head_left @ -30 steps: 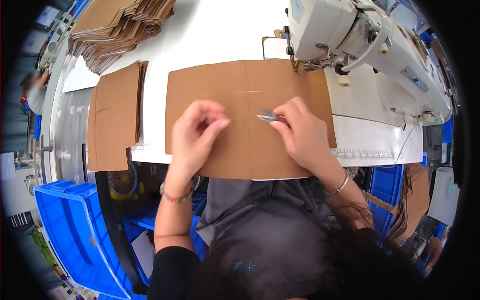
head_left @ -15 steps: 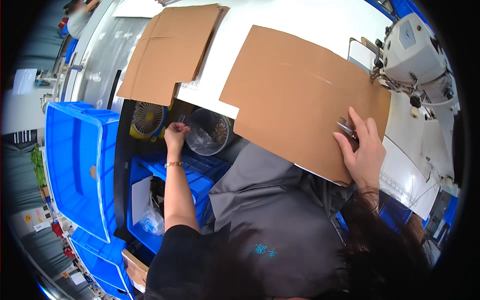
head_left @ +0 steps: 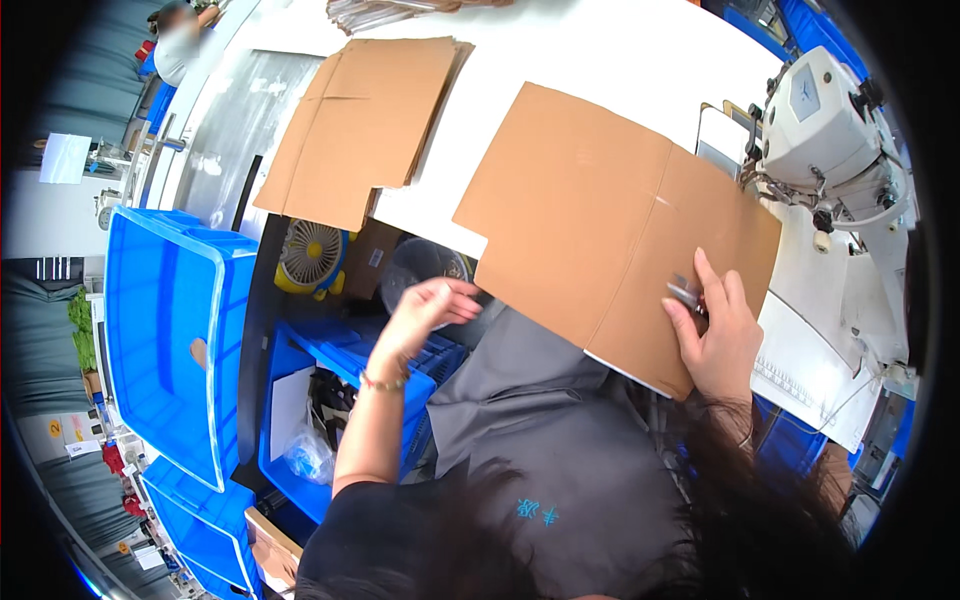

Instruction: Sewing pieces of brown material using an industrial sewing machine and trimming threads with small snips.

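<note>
My right hand (head_left: 718, 335) rests on the near edge of the cardboard sheet (head_left: 600, 215), at about four o'clock on it, fingers (head_left: 712, 285) and thumb pinched on a small metal tool (head_left: 685, 292) that lies against the sheet. The sheet lies flat on the white counter (head_left: 620, 60), its near edge overhanging my lap. My left hand (head_left: 430, 308) hangs off the counter at the sheet's eight o'clock, empty, fingers loosely curled and apart, just in front of a clear plastic tub (head_left: 415, 270). A yellow fan (head_left: 305, 258) stands at the tub's nine o'clock. A second cardboard stack (head_left: 365, 125) lies at the sheet's ten o'clock; the sewing machine (head_left: 825, 120) is at its two o'clock. Blue bins (head_left: 165, 340) stand at my far left.
</note>
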